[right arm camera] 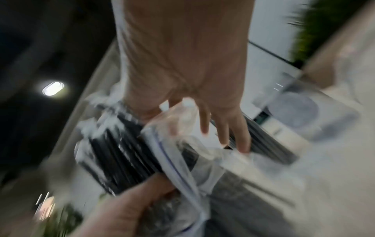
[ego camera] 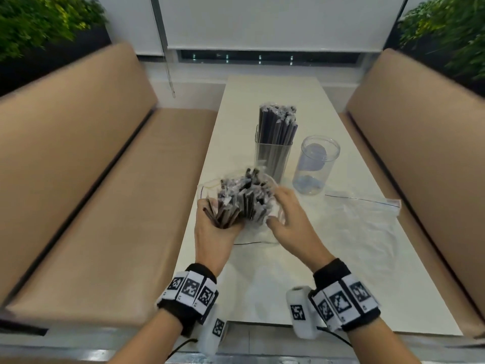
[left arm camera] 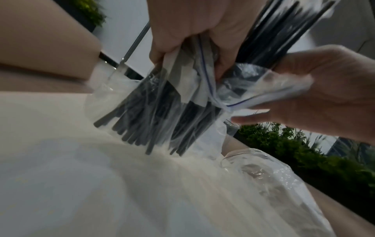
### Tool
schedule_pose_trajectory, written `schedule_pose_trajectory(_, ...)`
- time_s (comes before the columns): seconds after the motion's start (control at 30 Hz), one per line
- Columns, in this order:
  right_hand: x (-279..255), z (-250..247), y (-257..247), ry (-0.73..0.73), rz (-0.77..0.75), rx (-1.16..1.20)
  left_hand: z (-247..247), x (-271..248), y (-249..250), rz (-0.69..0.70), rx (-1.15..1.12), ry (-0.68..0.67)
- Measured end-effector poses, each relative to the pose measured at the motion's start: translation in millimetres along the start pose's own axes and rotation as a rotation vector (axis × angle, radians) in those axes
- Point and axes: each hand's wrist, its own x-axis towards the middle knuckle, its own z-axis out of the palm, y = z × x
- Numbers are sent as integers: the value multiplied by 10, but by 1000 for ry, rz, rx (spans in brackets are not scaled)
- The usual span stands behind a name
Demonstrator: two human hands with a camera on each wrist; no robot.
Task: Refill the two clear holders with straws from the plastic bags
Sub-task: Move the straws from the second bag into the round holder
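Note:
My left hand [ego camera: 216,227] grips a bundle of dark wrapped straws [ego camera: 241,195] near the table's front. The lower ends of the straws [left arm camera: 154,118] sit inside a clear zip bag [left arm camera: 205,141], and my left hand [left arm camera: 194,36] clamps them at the bag's mouth. The right hand [ego camera: 282,212] pinches the bag's rim [left arm camera: 259,94] beside the bundle; its fingers [right arm camera: 235,136] lie on the plastic. Behind stand a clear holder [ego camera: 273,158] full of dark straws and, to its right, an empty clear holder [ego camera: 315,166]. The right wrist view is blurred.
A flat empty plastic bag [ego camera: 367,222] lies on the white table [ego camera: 275,285] to the right of my hands. Tan bench seats [ego camera: 105,206] flank the table on both sides. Plants and a window blind stand at the far end.

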Motion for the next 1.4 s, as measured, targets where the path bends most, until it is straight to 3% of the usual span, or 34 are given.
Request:
schedule_pose_trajectory(0.1, -2, 63, 31, -272, 230, 379, 132, -41, -20, 12, -70, 1)
schedule_pose_trajectory(0.17, -3, 120, 73, -311, 266, 491, 176, -104, -66, 20, 22, -68)
schedule_pose_trajectory(0.23, 15, 135, 138, -214, 287, 450, 147, -153, -95, -6, 89, -251)
schedule_pose_trajectory(0.33, 36, 31, 303, -7, 333, 352, -102, -124, -103, -107, 55, -675)
schedule_pose_trajectory(0.37, 24, -22, 361, 12, 351, 351, -222, -79, -109, -134, -9, -722)
schedule_pose_trajectory(0.43, 4, -109, 462, -9, 366, 340, -441, 48, -105, -182, -162, -597)
schedule_pose_trajectory(0.5, 19, -181, 479, -57, 367, 302, -539, 196, -117, -180, -164, -507)
schedule_pose_trajectory(0.53, 39, -198, 478, -83, 365, 286, -535, 263, -96, -147, -69, -535)
schedule_pose_trajectory(0.63, 118, -191, 415, -125, 323, 274, -312, 383, 43, -14, 223, -785)
schedule_pose_trajectory(0.73, 178, -167, 342, -121, 249, 347, 28, 442, 155, -2, 126, -910)
schedule_pose_trajectory(0.8, 193, -216, 338, -162, 268, 468, 186, 456, 206, -14, 65, -872)
schedule_pose_trajectory(0.97, 223, -630, 439, -254, 452, 947, 261, 482, 78, -132, 19, -570)
schedule_pose_trajectory(1.03, 301, -711, 381, -223, 360, 756, 320, 410, 58, -146, -46, -399)
schedule_pose_trajectory(1.13, 432, -639, 183, -33, 83, 104, 539, 224, 196, -29, -159, -183)
schedule_pose_trajectory(1.2, 467, -536, 85, 57, -24, 117, 700, 115, 247, 32, -213, -88)
schedule_pose_trajectory(1.27, 495, -445, 96, 80, 16, 262, 791, 98, 162, 63, -260, -34)
schedule_pose_trajectory(1.4, 560, -265, 328, 61, 94, 154, 799, 163, -83, -10, -264, -58)
